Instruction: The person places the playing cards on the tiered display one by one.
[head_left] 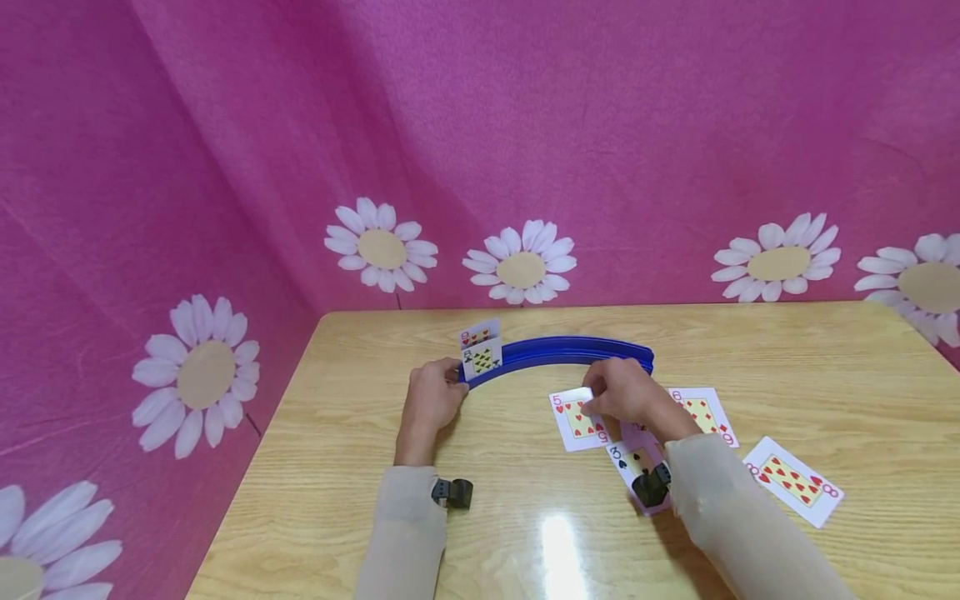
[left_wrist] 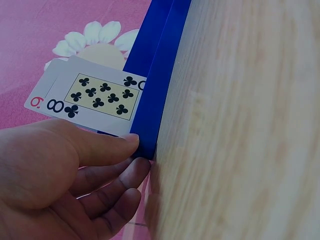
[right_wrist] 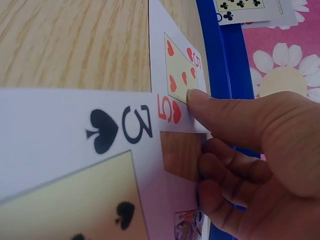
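My left hand [head_left: 432, 402] grips the left end of a curved blue card holder [head_left: 562, 348], thumb on its front. In the holder's left end stand an eight of clubs [left_wrist: 102, 95] and, behind it, a red heart card [head_left: 480, 330]. My right hand [head_left: 626, 390] pinches the edge of a five of hearts [head_left: 576, 419], its thumb on the card's face; the fingertips are partly hidden. Under the right wrist lies a three of spades [right_wrist: 60, 125]. A face card [right_wrist: 190, 225] shows partly beside the right fingers.
To the right of my right hand a red diamond card [head_left: 703, 415] and an eight of hearts [head_left: 793, 482] lie face up on the wooden table [head_left: 315, 500]. A pink flowered cloth [head_left: 600, 125] hangs behind the table and along its left side.
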